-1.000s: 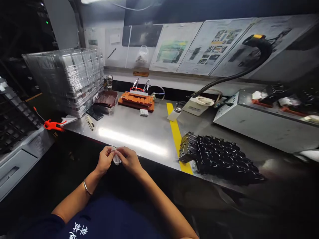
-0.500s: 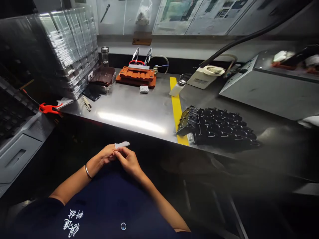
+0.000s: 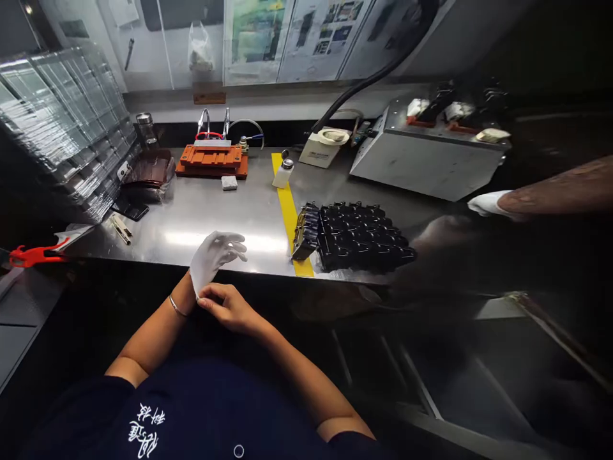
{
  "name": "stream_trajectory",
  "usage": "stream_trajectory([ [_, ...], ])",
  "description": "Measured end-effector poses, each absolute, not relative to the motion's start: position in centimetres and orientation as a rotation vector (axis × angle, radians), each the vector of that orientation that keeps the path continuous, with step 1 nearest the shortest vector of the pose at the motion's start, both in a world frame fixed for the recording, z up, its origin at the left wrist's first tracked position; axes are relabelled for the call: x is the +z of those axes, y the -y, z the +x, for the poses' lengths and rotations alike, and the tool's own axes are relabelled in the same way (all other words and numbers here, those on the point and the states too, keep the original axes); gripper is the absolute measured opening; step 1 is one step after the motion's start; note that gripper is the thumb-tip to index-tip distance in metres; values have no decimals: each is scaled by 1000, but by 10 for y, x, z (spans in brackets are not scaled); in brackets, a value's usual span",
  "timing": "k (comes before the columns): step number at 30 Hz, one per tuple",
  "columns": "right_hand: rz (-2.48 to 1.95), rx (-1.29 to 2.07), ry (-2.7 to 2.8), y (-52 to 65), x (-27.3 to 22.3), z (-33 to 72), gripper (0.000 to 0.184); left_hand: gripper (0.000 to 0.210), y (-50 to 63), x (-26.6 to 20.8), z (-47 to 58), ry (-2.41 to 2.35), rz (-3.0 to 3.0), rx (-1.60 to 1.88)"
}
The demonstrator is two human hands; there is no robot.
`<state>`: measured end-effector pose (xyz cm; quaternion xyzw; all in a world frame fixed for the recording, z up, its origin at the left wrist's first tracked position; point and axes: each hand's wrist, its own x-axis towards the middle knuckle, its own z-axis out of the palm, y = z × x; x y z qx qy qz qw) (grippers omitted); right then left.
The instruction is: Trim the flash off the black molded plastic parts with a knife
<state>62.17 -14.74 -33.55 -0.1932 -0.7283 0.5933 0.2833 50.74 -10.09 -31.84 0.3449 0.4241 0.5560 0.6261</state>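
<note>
A thin white glove covers my left hand, which is raised at the bench's front edge with its fingers apart and slightly bent. A metal bangle circles the left wrist. My bare right hand pinches the glove's cuff at the inner side of that wrist. To the right of both hands, black moulded trays with rows of round pockets lie on the steel bench. A smaller black part leans at their left end, over the yellow tape.
An orange fixture stands at the back, with a small white block before it. A pump bottle sits on the tape. Stacked clear trays rise at left. Another person's gloved hand reaches in beside a grey machine.
The glove, earlier bunched around my left fingers, now covers the whole hand down to the wrist. My right hand has moved to the cuff. The view has swung right, bringing in another person's arm.
</note>
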Motion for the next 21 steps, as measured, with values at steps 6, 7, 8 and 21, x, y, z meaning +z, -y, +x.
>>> stream_trajectory([
  [6,-721,1370,2015,131,-337,631,14,31,67,-317,534,-622,646,1444],
  [7,-729,1339,2038,131,-338,632,14,32,63,-321,534,-707,628,1471],
  [8,-743,1319,2051,131,-339,632,15,34,60,-325,534,-814,611,1480],
  [21,-1308,1115,1646,58,-379,634,46,35,90,-324,485,-819,540,992],
])
